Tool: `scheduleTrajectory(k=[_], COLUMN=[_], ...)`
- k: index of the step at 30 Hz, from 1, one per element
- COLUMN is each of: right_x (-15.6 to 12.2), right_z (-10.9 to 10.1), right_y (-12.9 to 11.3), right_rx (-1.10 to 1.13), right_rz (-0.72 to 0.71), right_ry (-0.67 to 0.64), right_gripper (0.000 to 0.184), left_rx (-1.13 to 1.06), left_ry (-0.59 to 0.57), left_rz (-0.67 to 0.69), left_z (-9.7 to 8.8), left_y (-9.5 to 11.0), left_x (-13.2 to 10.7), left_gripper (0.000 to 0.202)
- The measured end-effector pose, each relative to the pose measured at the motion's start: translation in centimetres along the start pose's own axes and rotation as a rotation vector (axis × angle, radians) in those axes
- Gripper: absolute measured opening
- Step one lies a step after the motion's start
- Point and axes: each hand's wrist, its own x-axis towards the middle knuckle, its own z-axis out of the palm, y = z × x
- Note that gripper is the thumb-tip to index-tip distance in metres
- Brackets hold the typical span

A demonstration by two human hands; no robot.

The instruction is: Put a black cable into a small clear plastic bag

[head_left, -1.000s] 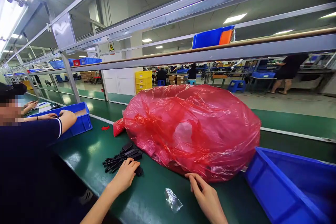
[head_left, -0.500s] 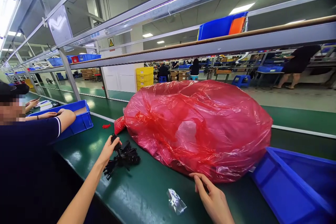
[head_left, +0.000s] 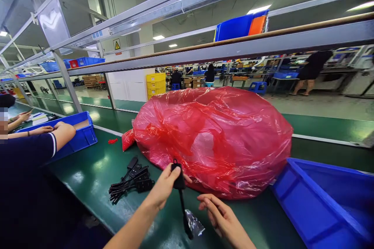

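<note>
Black cabled device (head_left: pixel 179 181) is being gripped by my left hand (head_left: pixel 163 187); my right hand (head_left: pixel 222 216) is hovering nearby, fingers loosely bent.

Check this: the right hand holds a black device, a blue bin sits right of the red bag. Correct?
Not quite: the head view shows the left hand holding the black device. The blue bin is right of the red bag.

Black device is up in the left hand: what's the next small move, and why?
Probably bring the right hand to the hanging cable and steady it: the left hand grips the black device only by its body, and the right hand is close by, with nothing visible in its grasp.
</note>
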Motion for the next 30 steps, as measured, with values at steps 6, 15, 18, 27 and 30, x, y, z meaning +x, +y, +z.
scheduleTrajectory(k=[6,15,18,27,30], right_x=[0.2,0.4,0.2,0.0,0.0], right_z=[0.2,0.3,0.6,0.4,0.3], right_y=[-0.3,-0.2,-0.3,-1.0,-1.2], right_rx=[0.201,0.258,0.220,0.174,0.199], right_rz=[0.039,0.094,0.054,0.078,0.098], right_ry=[-0.140,-0.156,-0.182,-0.169,-0.182], right_gripper=[0.065,0.068,0.069,0.074,0.072], left_rx=[-0.043,-0.229,-0.228,-0.231,-0.196], left_ry=[-0.034,-0.116,-0.161,-0.203,-0.161], left_rz=[0.006,-0.024,-0.010,0.000,0.004], left_z=[5.2,3.4,3.6,3.4,3.5], left_y=[-3.8,-5.2,-4.6,-4.5,-4.6], left_x=[1.6,1.0,0.8,0.7,0.7], left_gripper=[0.051,0.058,0.054,0.050,0.048])
